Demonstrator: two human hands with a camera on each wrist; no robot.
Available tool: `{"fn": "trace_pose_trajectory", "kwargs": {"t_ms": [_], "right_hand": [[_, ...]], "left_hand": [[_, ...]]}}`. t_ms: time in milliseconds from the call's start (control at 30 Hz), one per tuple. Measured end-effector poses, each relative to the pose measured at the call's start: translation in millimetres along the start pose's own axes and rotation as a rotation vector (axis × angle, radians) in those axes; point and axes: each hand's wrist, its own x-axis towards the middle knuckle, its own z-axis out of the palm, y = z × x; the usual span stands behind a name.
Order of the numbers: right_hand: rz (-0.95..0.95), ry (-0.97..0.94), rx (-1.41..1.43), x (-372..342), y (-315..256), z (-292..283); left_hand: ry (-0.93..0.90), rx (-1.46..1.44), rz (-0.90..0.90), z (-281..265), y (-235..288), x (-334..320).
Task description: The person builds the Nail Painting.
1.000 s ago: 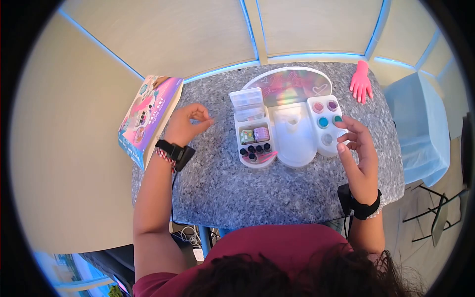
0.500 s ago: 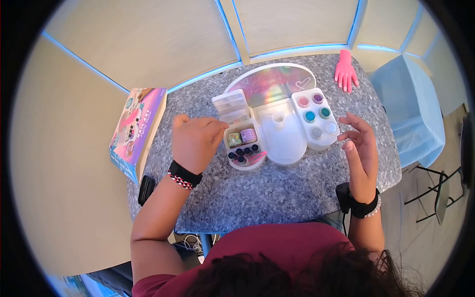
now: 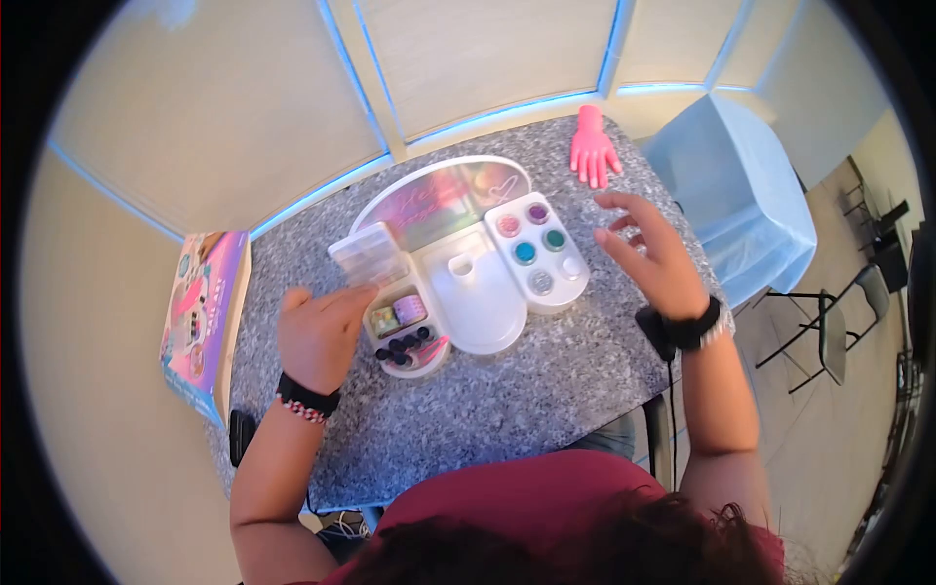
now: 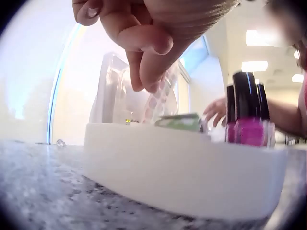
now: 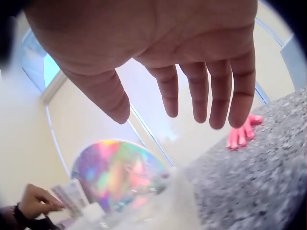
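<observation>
A white nail-art station [image 3: 478, 302] stands on the table with its shiny heart-patterned back panel raised. My left hand [image 3: 322, 336] is over its left compartment, fingertips right at the base of the raised clear lid [image 3: 369, 255]. In the left wrist view the thumb and finger tips [image 4: 144, 86] come together above the white rim, with nothing visible between them. That compartment holds small rolls [image 3: 409, 310], dark-capped polish bottles [image 3: 402, 349] and a pink tool [image 3: 429, 351]. My right hand [image 3: 653, 258] hovers beside the glitter pots [image 3: 525, 253], fingers apart and loosely bent, holding nothing.
A pink model hand [image 3: 593, 151] lies at the table's far right. The nail-art box [image 3: 200, 322] stands at the left edge. Beyond the right edge are a blue-covered piece of furniture [image 3: 741, 195] and a folding chair [image 3: 829, 327].
My left hand has moved right and forward from beside the box to the station's left compartment. My right hand stays raised near the glitter pots. The head view has turned right.
</observation>
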Motion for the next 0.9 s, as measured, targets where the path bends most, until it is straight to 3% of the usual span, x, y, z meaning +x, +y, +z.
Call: {"fn": "trace_pose_trajectory", "kwargs": {"t_ms": [67, 133, 167, 300, 367, 433, 467, 533, 567, 667, 733, 800, 867, 900], "right_hand": [[-0.012, -0.078, -0.257, 36, 27, -15], [0.007, -0.087, -0.371, 72, 55, -24], [0.028, -0.107, -0.473, 87, 67, -25], [0.078, -0.226, -0.791, 134, 97, -11], [0.125, -0.248, -0.826, 144, 93, 2], [0.160, -0.267, -0.947, 160, 94, 13], [0.149, -0.280, -0.946, 170, 95, 13], [0.370, -0.371, -0.676, 188, 93, 13], [0.271, -0.310, -0.846, 196, 103, 20], [0.324, -0.394, -0.789, 203, 92, 18], [0.201, -0.351, -0.887, 213, 119, 16], [-0.056, -0.239, -0.856, 208, 135, 16], [0.081, -0.183, -0.413, 165, 40, 16], [0.001, -0.142, -0.170, 149, 31, 20]], "left_hand": [[-0.002, -0.080, -0.076, -1, -3, -4], [0.320, -0.165, -0.267, 12, -18, -12], [0.208, -0.233, -0.459, 7, -25, -15], [0.079, -0.431, -0.558, 25, -52, -19], [-0.133, -0.866, -0.680, 36, -56, -21], [-0.194, -0.884, -0.638, 48, -62, -24], [-0.264, -0.899, -0.585, 49, -66, -26], [-0.257, -0.931, -0.619, 50, -61, -28], [-0.254, -0.967, -0.635, 49, -55, -28], [-0.264, -0.947, -0.642, 41, -44, -33], [-0.254, -0.959, -0.672, 36, -35, -38], [-0.243, -1.011, -0.686, 33, -26, -45], [-0.250, -0.994, -0.734, 18, -13, -47], [-0.248, -1.019, -0.757, 16, -11, -49]]}}
